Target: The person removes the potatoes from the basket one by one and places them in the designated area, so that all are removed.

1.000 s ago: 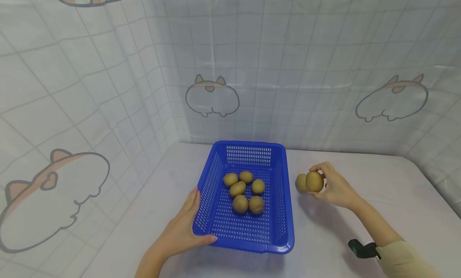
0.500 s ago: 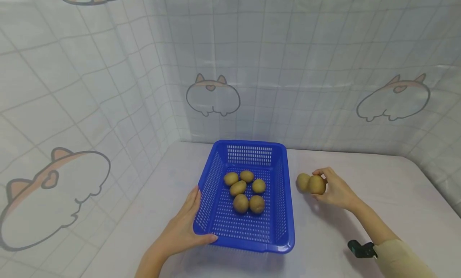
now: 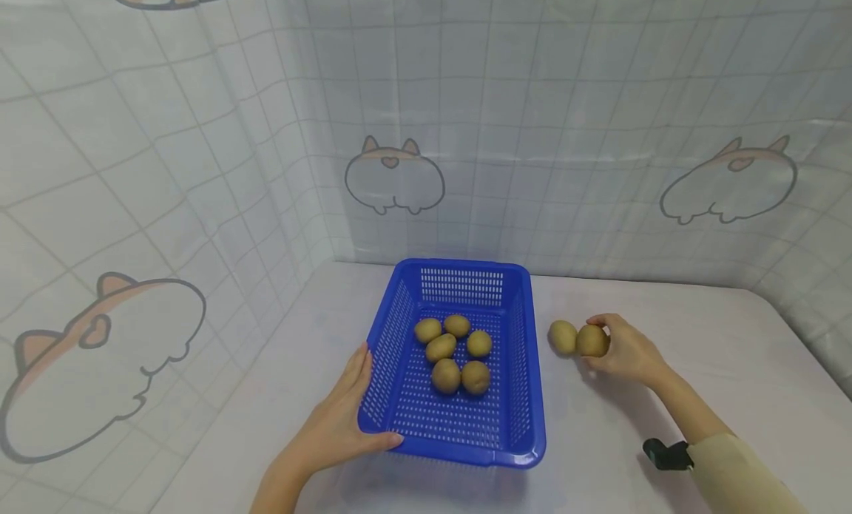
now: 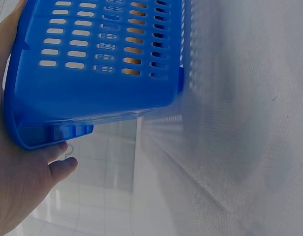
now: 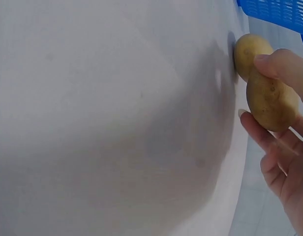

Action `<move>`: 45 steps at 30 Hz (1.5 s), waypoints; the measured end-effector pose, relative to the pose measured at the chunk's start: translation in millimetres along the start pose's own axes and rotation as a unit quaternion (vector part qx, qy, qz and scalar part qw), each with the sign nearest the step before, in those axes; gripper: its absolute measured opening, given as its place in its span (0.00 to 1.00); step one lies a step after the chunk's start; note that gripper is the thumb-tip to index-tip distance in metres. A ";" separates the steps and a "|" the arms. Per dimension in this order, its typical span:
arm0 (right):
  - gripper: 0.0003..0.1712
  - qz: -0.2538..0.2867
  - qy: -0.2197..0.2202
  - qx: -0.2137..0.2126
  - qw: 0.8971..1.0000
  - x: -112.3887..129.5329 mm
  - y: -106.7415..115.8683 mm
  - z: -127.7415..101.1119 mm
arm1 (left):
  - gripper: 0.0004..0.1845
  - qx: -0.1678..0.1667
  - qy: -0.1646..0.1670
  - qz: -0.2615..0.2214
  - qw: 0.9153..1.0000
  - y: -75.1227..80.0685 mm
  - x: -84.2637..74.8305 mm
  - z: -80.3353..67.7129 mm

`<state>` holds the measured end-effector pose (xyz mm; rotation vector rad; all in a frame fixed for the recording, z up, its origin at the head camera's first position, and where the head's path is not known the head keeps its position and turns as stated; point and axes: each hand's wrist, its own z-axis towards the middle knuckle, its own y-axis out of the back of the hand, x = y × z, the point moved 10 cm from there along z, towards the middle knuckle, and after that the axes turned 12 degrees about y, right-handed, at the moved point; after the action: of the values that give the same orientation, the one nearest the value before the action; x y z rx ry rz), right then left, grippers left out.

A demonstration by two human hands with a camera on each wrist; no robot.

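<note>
My right hand point(image 3: 626, 349) holds a brown-yellow potato point(image 3: 592, 341) between thumb and fingers, low over the table right of the basket. A second potato point(image 3: 563, 337) lies just left of it; in the right wrist view the held potato point(image 5: 272, 101) overlaps this other potato point(image 5: 250, 54). My left hand point(image 3: 339, 418) rests at the near left corner of a blue plastic basket point(image 3: 452, 455), thumb along the front rim and fingers straight along the left side. In the left wrist view its fingertips point(image 4: 63, 168) reach past the rim. Several potatoes point(image 3: 441, 348) lie inside the basket.
A white-covered table point(image 3: 685, 336) carries everything. White sheets with grid lines and cartoon animals point(image 3: 394, 180) hang behind and at the sides. A dark device point(image 3: 668, 455) is worn at my right wrist, beside a light sleeve point(image 3: 739, 473).
My right hand has moved the held potato slightly right and down, from overlapping the other potato to beside it. The left hand and basket have stayed in place.
</note>
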<state>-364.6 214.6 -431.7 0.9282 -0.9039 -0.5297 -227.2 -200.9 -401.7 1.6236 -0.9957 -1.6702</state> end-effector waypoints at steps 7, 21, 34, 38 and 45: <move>0.39 -0.011 -0.027 0.018 0.999 -7.8 -1.2 -2.0 | 0.69 -0.003 0.000 0.001 1.000 -0.3 1.1 0.1; 0.41 0.003 -0.042 0.053 0.998 -10.0 -6.3 -7.1 | 0.69 -0.010 -0.005 0.000 1.000 1.0 -0.4 -0.3; 0.54 -0.006 -0.043 0.063 0.997 -11.9 -6.9 -9.9 | 0.69 -0.003 -0.001 -0.002 1.000 -1.0 0.4 -0.2; 0.59 -0.027 -0.056 0.059 0.996 -15.2 -1.2 -11.8 | 0.69 0.003 0.006 0.000 1.000 -1.8 1.6 0.2; 0.61 -0.042 -0.058 0.033 0.997 -11.0 16.5 -12.6 | 0.69 0.004 0.009 0.000 1.000 -2.1 2.7 0.6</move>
<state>-359.6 236.8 -425.9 1.0060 -0.9940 -0.6343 -227.9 -202.0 -405.0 1.6416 -0.9951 -1.6520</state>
